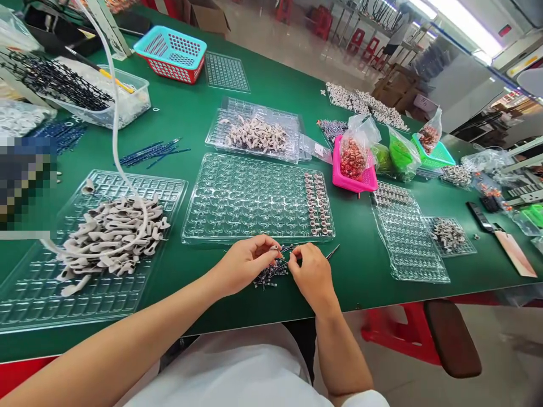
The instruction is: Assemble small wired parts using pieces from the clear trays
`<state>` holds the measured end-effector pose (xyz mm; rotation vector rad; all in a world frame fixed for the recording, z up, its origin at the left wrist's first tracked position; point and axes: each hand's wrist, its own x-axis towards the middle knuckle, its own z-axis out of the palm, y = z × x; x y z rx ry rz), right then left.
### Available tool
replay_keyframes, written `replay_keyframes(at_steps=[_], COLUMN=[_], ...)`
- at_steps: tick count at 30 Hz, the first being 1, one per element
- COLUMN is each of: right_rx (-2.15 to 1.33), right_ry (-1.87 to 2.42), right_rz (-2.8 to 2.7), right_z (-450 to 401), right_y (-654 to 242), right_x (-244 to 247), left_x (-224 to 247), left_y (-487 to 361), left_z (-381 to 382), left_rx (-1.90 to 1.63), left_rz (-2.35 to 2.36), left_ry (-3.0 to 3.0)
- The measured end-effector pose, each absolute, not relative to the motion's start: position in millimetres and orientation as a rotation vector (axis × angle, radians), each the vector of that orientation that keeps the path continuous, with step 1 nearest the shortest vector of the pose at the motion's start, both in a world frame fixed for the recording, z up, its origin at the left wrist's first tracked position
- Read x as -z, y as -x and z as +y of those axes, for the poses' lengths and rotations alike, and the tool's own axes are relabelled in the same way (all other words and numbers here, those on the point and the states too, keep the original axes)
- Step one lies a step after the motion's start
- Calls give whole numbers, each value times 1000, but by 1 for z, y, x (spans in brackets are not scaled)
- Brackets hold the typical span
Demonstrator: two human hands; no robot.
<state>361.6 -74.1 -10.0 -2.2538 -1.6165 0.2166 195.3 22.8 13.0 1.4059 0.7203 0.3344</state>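
Hands meet at the near edge of the green desk, just in front of the person's body. The left hand pinches a small dark metal part between thumb and fingertips, its grip closed on that piece. The right hand is likewise curled, fingers clenched around a thin dark tool or pin whose tip sticks out toward the right; exactly what it is cannot be told at this size. Under and between both hands lies a small heap of dark metal parts, touching the desk.

Just beyond the hands sits the clear cell tray. Only its right-hand columns hold finished pieces, two or so rows of small round parts; the rest of the cells look bare. Judging from that, the filling is at an early stage: a narrow strip done, most of the tray left, and the heap beside the hands far from used up.

Toward the near left corner another clear tray carries a pile of grey rubber pieces, with a white tube curving across it. Farther back a second tray holds more grey pieces. A pink basket with a bag of reddish parts stands right of the cell tray, a green basket beyond it, and a blue-and-red basket near the far edge. More clear trays lie to the right, one long one mostly unfilled.
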Motion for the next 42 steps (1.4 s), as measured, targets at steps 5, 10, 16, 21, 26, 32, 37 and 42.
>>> replay_keyframes(at_steps=[5, 10, 16, 21, 26, 32, 37, 42], right_rx=[-381, -751, -765, -642, -598, -500, -474, -549], right_ry=[1994, 1595, 1300, 1295, 1322, 1277, 1255, 1355], right_rz=[-1334, -900, -816, -892, -938, -1056, -1148, -1193], right_z=[-90, -104, -104, -100, -98, -101, -108, -112], right_y=[-363, -353, -337, -330, -327, -326, -334, -344], right_x=[2, 6, 19, 16, 13, 13, 8, 0], left_x=[-16, -16, -14, -18, -22, -23, -25, -22], left_y=[-196, -197, -196, -197, -197, -198, -195, -191], left_z=[18, 10, 5, 6, 6, 6, 4, 2], left_rx=[-301, -305, -236, -189, -169, -149, -208, -381], left_rz=[733, 640, 575, 583, 607, 500, 549, 532], left_ry=[-1415, -1316, -1360, -1301, -1310, -1225, -1413, -1849])
